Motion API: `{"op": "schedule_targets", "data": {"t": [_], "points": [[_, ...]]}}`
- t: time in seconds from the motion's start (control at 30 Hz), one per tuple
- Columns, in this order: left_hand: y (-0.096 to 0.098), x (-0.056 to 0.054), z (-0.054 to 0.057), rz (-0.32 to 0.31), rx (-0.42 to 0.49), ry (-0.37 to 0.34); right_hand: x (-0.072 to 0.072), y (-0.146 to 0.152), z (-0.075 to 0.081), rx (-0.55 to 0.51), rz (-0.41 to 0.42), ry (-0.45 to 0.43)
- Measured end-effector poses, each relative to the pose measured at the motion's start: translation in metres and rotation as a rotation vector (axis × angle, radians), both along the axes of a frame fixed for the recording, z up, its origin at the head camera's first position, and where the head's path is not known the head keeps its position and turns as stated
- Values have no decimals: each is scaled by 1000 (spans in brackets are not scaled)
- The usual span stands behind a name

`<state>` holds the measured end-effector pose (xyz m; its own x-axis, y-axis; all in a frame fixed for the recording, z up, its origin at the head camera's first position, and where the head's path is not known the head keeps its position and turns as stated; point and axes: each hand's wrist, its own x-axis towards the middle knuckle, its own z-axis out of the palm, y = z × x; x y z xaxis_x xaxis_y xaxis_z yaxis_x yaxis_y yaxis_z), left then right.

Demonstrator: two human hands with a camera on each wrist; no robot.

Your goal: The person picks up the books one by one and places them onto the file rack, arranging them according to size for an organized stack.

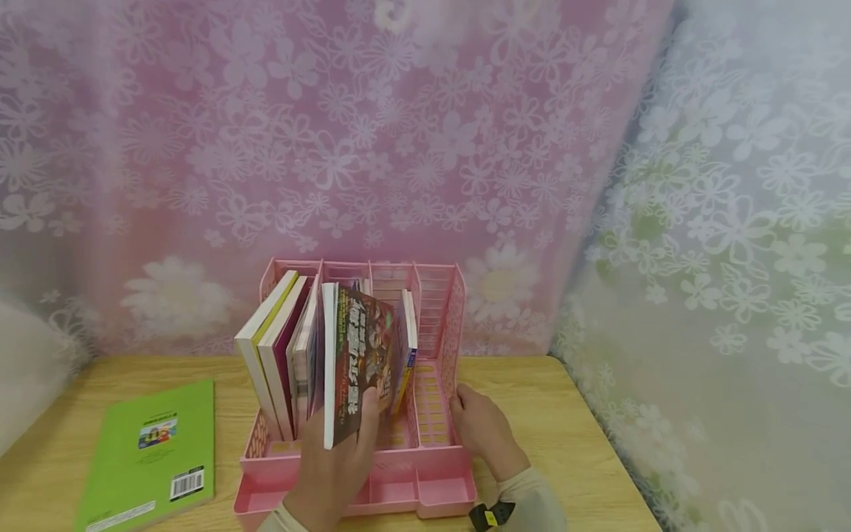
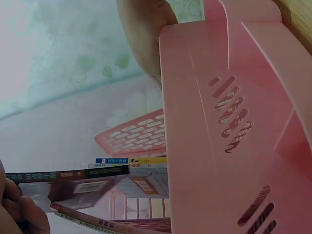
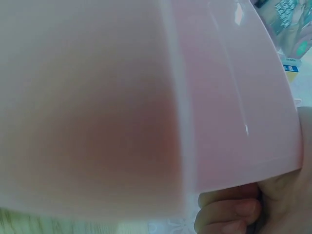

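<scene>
A dark comic-style book (image 1: 364,351) with colorful figures is held upright by my left hand (image 1: 335,462), thumb across its front cover. It overlaps the middle of a pink plastic desktop book rack (image 1: 432,454) that has dividers and small front trays. In the left wrist view, the left fingers curl around the end of the dark book (image 2: 73,173). My right hand (image 1: 485,428) grips the rack's right side near the front. Its fingers curl under the pink edge in the right wrist view (image 3: 229,212). Beside the held book stand thick books (image 1: 272,347) on the left and thin books (image 1: 407,347) on the right.
A green book (image 1: 162,443) with a barcode lies flat on the wooden table (image 1: 552,421), left of the rack. A pink floral curtain (image 1: 399,148) hangs behind, and a pale floral curtain (image 1: 744,295) borders the right side.
</scene>
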<state>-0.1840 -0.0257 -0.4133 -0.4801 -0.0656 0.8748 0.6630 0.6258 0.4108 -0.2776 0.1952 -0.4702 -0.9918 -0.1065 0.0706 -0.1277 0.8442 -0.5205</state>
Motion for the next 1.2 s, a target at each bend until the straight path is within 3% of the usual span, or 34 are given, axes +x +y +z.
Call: {"op": "schedule_targets", "data": {"t": [0.07,0.1,0.23,0.4,0.53,0.73,1.0,1.2], "points": [[3,-2,-1,42,-24,-51,0,-1,0,-3,6,-5],[4,-3,0,24,44,-134,0,-2,1,-2,8,-7],[8,-5,0,120,-57,-274,0,-4,2,-1,0,-20],[13,-14,7,155,-193,-429,0,-4,4,-6,4,-13],[19,-25,9,156,-338,-462,0,-3,4,3,8,-13],[25,-38,7,77,-493,-507,1,0,2,19,17,3],[33,-55,11,80,-480,-519,0,1,1,14,20,44],[33,-63,10,69,-445,-592,-1,1,-1,32,24,43]]}}
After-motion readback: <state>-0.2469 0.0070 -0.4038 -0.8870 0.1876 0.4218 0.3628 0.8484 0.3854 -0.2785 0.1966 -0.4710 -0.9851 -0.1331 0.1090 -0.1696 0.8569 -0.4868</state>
